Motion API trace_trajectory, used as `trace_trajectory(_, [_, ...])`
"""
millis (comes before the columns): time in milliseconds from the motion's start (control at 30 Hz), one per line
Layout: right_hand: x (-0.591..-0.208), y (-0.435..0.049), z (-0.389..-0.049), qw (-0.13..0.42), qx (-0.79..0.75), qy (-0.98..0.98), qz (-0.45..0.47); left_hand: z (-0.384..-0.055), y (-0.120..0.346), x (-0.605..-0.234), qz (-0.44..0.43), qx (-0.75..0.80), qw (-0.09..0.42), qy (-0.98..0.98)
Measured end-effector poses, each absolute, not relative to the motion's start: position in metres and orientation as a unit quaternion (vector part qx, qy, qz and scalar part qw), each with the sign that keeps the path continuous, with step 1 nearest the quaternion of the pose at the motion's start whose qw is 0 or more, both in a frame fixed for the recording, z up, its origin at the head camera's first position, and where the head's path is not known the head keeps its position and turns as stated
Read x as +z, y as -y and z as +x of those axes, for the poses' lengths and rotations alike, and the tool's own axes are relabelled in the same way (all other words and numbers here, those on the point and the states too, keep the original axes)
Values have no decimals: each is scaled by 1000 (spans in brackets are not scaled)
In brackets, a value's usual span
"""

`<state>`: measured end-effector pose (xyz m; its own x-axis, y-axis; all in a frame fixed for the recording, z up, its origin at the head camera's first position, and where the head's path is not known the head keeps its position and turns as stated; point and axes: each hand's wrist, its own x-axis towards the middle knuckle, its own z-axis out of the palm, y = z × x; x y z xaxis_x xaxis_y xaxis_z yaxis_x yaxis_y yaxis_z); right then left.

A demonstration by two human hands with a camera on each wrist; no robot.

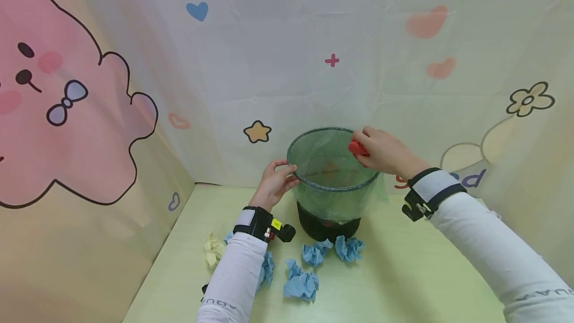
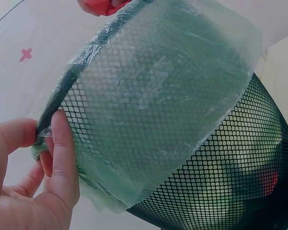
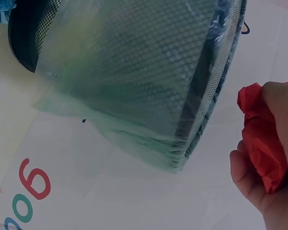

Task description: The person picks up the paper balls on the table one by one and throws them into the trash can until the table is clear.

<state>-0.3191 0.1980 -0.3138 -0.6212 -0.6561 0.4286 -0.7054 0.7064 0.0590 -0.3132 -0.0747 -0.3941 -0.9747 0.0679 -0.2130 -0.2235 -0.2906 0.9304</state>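
A black mesh wastebasket (image 1: 327,230) stands upright on the table, lined with a thin green plastic bag (image 1: 332,203) folded down over its rim. My left hand (image 1: 274,184) grips that rim at the left, thumb and fingers on either side of it in the left wrist view. Above the rim's right side, my right hand (image 1: 387,152) holds a crumpled red paper (image 1: 358,148). In the right wrist view this red paper (image 3: 264,143) sits between curled fingers and thumb, apart from the rim. Through the mesh in the left wrist view, a red patch (image 2: 269,181) shows low in the basket.
Several crumpled blue papers (image 1: 301,285) lie on the pale table (image 1: 403,273) in front of the wastebasket. A crumpled yellow paper (image 1: 213,249) lies to the left, beside my left forearm, which partly covers some blue ones. A printed curtain (image 1: 287,79) hangs close behind.
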Motion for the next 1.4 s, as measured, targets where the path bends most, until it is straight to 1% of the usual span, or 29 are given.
trace_trajectory(267, [-312,-187,-318,228,57,883,405,-313,75,-392,-60,804,92,-585])
trace_trajectory(600, [-312,-180,-315,202,48,898,387,-313,75,-393,-62,804,94,-584])
trace_trajectory(1033, [-319,-180,-314,226,56,891,390,-313,75,-393,-58,801,96,-588])
trace_trajectory(1400, [-331,-177,-313,213,67,895,387,-313,75,-395,-59,799,94,-591])
